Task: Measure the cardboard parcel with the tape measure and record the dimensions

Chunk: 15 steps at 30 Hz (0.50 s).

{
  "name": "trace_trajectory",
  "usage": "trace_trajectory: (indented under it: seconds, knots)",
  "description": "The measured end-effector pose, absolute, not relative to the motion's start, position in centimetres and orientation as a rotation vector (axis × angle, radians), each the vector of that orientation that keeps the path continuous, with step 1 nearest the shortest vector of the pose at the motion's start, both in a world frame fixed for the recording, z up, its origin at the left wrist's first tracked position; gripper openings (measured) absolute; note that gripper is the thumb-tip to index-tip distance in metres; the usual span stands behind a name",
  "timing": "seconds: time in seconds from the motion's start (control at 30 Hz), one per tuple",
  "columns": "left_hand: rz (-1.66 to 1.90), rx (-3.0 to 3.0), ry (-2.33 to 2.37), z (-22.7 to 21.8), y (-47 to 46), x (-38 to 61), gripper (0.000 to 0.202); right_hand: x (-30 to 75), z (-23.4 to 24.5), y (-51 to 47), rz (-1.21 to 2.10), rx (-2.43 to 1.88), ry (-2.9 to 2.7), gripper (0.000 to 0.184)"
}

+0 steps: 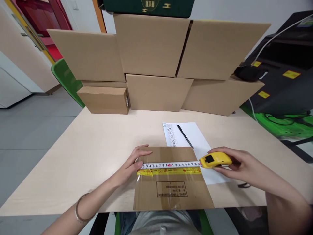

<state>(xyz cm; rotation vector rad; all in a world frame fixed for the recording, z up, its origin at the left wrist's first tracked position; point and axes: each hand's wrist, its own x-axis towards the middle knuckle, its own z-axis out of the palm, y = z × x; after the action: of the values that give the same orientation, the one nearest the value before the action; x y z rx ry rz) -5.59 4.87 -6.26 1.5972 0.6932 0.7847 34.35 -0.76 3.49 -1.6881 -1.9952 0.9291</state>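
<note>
A cardboard box [171,204] with yellow printed tape and a printed label frame lies at the table's front edge. Across its top runs the white blade of a tape measure [181,164], its numbers facing up. With thumb and fingers, my left hand [133,161] pinches the blade's end at the box's left edge. Wrapped round the yellow tape measure case [221,159] is my right hand [236,161], just past the box's right edge. The box partly covers a sheet of paper [199,135], on which a black pen [185,136] rests.
Large cardboard boxes [156,93] are stacked along the table's back, with a dark green box [166,8] on top. A smaller carton [105,99] stands back left. Beyond the table are a green chair [65,78] at left and a dark machine [288,81] with cables at right.
</note>
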Motion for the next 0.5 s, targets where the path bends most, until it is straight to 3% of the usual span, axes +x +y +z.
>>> trace_trajectory:
  seconds: [0.33,0.5]
  knots:
    - [0.760,1.619,0.704,-5.9,4.9,-5.8,0.042,33.8,4.1,-1.5,0.914,-1.665,-2.067,0.029]
    - [0.749,1.657,0.714,-6.0,5.0,-6.1,0.043,27.6,6.2,0.6,0.866,-1.404,-2.328,0.030]
